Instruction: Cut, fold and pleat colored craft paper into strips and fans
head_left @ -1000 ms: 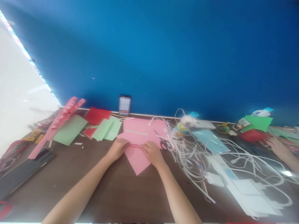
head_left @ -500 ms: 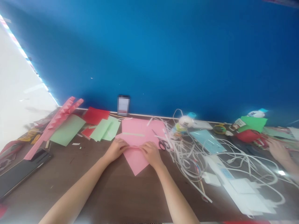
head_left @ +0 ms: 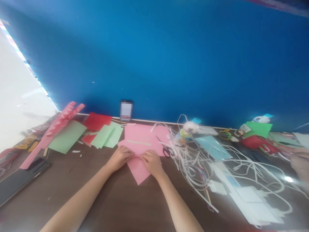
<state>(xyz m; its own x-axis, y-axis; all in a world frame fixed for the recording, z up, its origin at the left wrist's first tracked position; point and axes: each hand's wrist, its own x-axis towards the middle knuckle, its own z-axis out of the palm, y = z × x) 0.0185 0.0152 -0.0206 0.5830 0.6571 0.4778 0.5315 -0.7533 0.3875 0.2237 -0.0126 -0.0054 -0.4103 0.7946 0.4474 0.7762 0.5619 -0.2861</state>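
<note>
In the middle of the table, a pink sheet of paper (head_left: 138,174) lies with one corner pointing toward me. My left hand (head_left: 122,157) has its bent fingers pinching a narrow crosswise fold in this sheet. From the other side, my right hand (head_left: 152,163) pinches the same fold, its fingertips close to the left ones. Fingers hide much of the fold. Just beyond, a larger pink sheet (head_left: 137,131) bears a pale green paper strip (head_left: 139,142). A pair of scissors (head_left: 166,151) rests at its right edge.
Left lie green sheets (head_left: 69,137), red paper (head_left: 98,121), a pleated pink paper strip (head_left: 56,127) and a dark phone (head_left: 23,180). Tangled white cables (head_left: 193,169) and a power strip (head_left: 238,196) cover the right. A blue wall (head_left: 154,64) rises behind. A co-worker's blurred hand (head_left: 299,166) is far right.
My right hand has slid a little left along the fold, closer to my left hand. The co-worker's hand has moved toward the right edge. The view has shifted slightly.
</note>
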